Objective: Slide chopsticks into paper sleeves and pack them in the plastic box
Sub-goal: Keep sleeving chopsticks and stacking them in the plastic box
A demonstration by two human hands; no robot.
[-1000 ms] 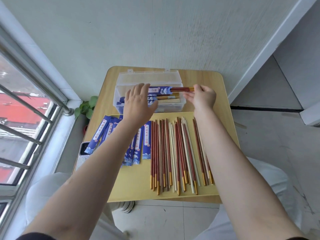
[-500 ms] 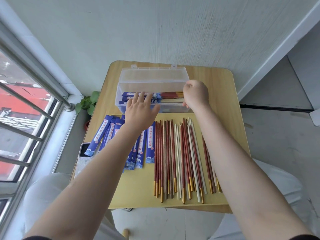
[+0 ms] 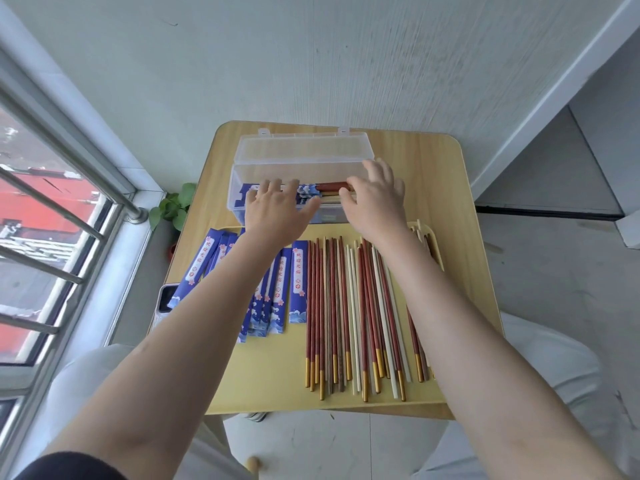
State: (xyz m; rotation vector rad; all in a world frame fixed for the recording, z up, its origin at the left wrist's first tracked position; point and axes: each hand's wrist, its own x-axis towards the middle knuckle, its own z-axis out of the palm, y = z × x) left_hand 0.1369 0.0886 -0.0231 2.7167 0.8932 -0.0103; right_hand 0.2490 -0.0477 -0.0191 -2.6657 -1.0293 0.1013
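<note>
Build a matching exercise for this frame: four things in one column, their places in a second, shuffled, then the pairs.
Things
1. plastic box
2. empty paper sleeves
3. loose chopsticks
4. phone

Places
A. in a row on the yellow tray's right part
B. at the table's left edge, partly under a sleeve
C. at the far side of the table, lid open
D. on the tray's left part, beside the chopsticks

Pairs: 1-C, 2-D, 3-A, 4-B

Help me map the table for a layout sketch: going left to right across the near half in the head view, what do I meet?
Phone → empty blue paper sleeves → loose chopsticks.
</note>
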